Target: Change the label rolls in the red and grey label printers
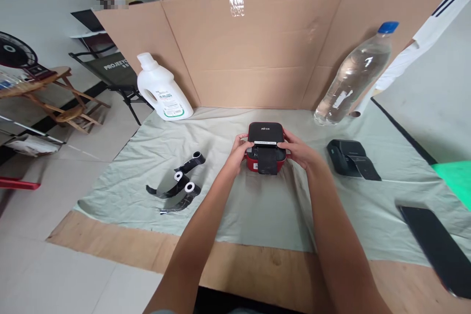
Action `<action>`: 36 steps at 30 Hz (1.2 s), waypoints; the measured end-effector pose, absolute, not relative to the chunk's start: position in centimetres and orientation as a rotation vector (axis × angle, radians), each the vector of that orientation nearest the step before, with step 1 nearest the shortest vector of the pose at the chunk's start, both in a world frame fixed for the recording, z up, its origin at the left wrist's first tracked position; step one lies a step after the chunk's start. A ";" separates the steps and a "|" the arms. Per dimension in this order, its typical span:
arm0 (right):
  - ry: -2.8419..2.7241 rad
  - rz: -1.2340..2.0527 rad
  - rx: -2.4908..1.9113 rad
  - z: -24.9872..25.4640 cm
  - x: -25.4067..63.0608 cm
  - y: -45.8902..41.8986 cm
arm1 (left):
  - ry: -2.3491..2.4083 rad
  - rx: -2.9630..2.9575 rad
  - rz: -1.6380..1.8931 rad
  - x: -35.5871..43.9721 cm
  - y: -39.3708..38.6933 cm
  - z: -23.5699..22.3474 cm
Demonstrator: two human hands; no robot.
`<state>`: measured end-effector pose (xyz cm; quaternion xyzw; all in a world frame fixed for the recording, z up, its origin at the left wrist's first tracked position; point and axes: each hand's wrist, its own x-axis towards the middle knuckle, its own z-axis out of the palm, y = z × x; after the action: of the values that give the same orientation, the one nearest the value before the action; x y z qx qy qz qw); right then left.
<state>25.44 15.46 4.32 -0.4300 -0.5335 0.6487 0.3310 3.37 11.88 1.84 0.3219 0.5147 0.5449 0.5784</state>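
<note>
A red and black label printer (265,131) sits mid-table on the pale green cloth, a strip of black paper (267,161) hanging from its front slot. My left hand (240,152) grips its left side, thumb on the top edge. On the opposite side my right hand (299,149) holds it the same way, with the thumb near the lid's front edge. Fingers of both hands are partly hidden behind the casing. Left of the printer lie three small rolls of black paper (182,179), partly unrolled. A second, black printer (346,154) with a black strip out rests to the right.
A cardboard screen (253,59) stands along the back. In front of it are a white jug (164,88) at left and a leaning clear bottle (355,78) at right. A black phone (436,245) lies near the right front edge. A person's white sleeve (408,59) shows behind the bottle.
</note>
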 end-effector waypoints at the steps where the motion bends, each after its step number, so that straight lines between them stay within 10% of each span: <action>1: -1.391 1.693 -1.130 4.3 25.4 15.4 | 1.190 0.749 1.263 3.3 11.9 1.8; 36: -1.065 1.396 -1.026 -0.4 21.4 15.6 | 1.234 0.758 1.388 3.9 12.0 1.5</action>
<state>21.44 15.63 -0.37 -0.4289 -0.4453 0.5839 0.5261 3.88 12.04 1.52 0.3186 0.5186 0.5832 0.5379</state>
